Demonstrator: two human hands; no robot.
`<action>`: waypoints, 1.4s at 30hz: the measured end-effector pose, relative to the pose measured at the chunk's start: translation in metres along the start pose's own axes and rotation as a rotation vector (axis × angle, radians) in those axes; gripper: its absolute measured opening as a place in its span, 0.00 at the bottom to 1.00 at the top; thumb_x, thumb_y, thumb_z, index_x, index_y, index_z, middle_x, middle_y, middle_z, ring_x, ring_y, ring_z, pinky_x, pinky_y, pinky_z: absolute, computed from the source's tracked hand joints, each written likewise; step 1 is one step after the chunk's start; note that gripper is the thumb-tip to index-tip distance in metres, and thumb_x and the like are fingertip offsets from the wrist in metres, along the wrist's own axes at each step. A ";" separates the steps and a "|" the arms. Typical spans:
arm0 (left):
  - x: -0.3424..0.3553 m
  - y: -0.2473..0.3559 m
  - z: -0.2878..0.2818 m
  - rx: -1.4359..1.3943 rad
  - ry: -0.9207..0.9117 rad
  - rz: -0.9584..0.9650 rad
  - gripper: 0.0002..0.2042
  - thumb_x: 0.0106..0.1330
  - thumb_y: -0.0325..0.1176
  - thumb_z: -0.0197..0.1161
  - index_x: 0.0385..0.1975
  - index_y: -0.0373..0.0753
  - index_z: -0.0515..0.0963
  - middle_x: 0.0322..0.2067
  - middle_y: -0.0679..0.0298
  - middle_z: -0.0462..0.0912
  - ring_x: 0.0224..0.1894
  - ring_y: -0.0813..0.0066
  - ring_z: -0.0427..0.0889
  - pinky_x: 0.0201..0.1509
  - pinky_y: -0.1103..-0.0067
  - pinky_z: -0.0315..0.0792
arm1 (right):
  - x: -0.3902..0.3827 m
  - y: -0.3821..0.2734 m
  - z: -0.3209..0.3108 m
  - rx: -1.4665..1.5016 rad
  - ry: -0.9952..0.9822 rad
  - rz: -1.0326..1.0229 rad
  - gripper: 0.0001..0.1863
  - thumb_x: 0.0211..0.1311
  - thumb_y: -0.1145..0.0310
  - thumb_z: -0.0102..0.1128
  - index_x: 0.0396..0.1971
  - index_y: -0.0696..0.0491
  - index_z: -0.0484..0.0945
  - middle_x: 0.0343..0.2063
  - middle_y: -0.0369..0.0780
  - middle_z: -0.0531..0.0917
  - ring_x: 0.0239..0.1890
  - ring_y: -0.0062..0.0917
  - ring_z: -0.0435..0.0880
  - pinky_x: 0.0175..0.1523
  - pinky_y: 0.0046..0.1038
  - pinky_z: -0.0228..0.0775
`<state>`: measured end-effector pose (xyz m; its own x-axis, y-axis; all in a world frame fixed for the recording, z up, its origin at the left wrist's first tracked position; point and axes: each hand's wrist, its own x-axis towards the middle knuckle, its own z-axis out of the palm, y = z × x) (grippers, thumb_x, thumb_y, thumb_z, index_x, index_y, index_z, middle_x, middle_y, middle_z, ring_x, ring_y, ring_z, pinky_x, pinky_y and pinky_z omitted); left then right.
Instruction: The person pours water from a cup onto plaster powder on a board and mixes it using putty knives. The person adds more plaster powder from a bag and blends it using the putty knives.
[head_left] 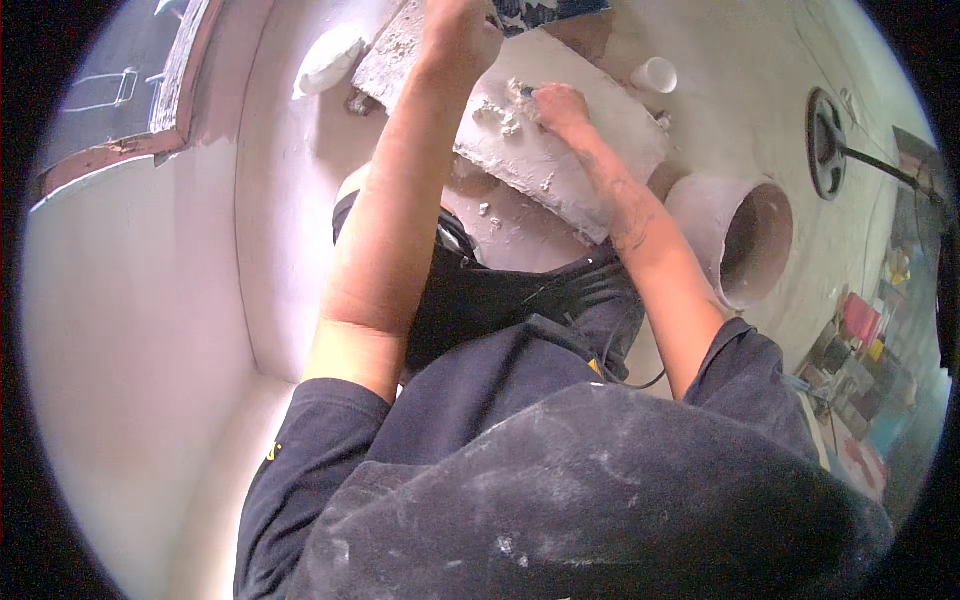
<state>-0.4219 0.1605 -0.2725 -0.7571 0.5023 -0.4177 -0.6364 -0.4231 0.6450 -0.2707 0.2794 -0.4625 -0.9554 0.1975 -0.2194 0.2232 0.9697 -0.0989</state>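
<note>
My left hand [458,30] is at the top of the view, closed on a dark, flat plastering blade [545,12] smeared with white paste; its grip is partly hidden. My right hand [560,108] is closed on a small tool, mostly hidden, with a dark bluish bit showing at the fingers. It rests low over a lump of white plaster [498,112] on a pale, paste-crusted board [615,145], which lies in front of me across a support that I cannot make out.
A white bag [327,60] lies left of the board. A white cup [655,75] and a large round pail [705,235] are to the right, with a dark wheel on a rod [826,143] beyond. Coloured items [862,317] lie far right; a wall [130,290] runs along the left.
</note>
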 end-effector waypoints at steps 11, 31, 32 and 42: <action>-0.012 0.003 0.002 -0.069 -0.127 -0.027 0.07 0.63 0.27 0.51 0.38 0.35 0.74 0.31 0.61 0.81 0.33 0.69 0.81 0.39 0.77 0.76 | -0.013 0.039 -0.018 0.053 -0.086 0.181 0.13 0.46 0.68 0.50 0.30 0.53 0.82 0.32 0.48 0.82 0.37 0.42 0.82 0.42 0.41 0.74; -0.002 -0.007 -0.033 0.707 -0.195 0.227 0.07 0.55 0.22 0.55 0.33 0.35 0.77 0.30 0.59 0.82 0.28 0.68 0.80 0.35 0.75 0.73 | -0.035 0.047 -0.012 1.241 0.079 0.636 0.09 0.40 0.76 0.61 0.25 0.63 0.78 0.22 0.38 0.81 0.22 0.21 0.78 0.27 0.26 0.69; 0.010 -0.019 -0.049 0.951 -0.198 0.188 0.08 0.54 0.27 0.58 0.32 0.33 0.78 0.27 0.58 0.81 0.28 0.68 0.80 0.34 0.73 0.72 | -0.034 0.045 -0.014 1.182 0.089 0.666 0.08 0.40 0.77 0.61 0.24 0.63 0.78 0.22 0.38 0.80 0.23 0.21 0.78 0.27 0.26 0.69; -0.019 -0.057 -0.031 1.372 -0.202 0.072 0.10 0.50 0.32 0.63 0.28 0.31 0.80 0.25 0.50 0.82 0.30 0.62 0.82 0.35 0.71 0.73 | -0.036 -0.030 -0.090 0.817 0.231 0.613 0.17 0.42 0.67 0.49 0.24 0.66 0.78 0.29 0.61 0.78 0.39 0.51 0.79 0.48 0.41 0.70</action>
<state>-0.3757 0.1516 -0.3214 -0.6728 0.6600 -0.3344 0.1435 0.5598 0.8161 -0.2606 0.2560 -0.3645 -0.6287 0.7287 -0.2714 0.6624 0.3191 -0.6778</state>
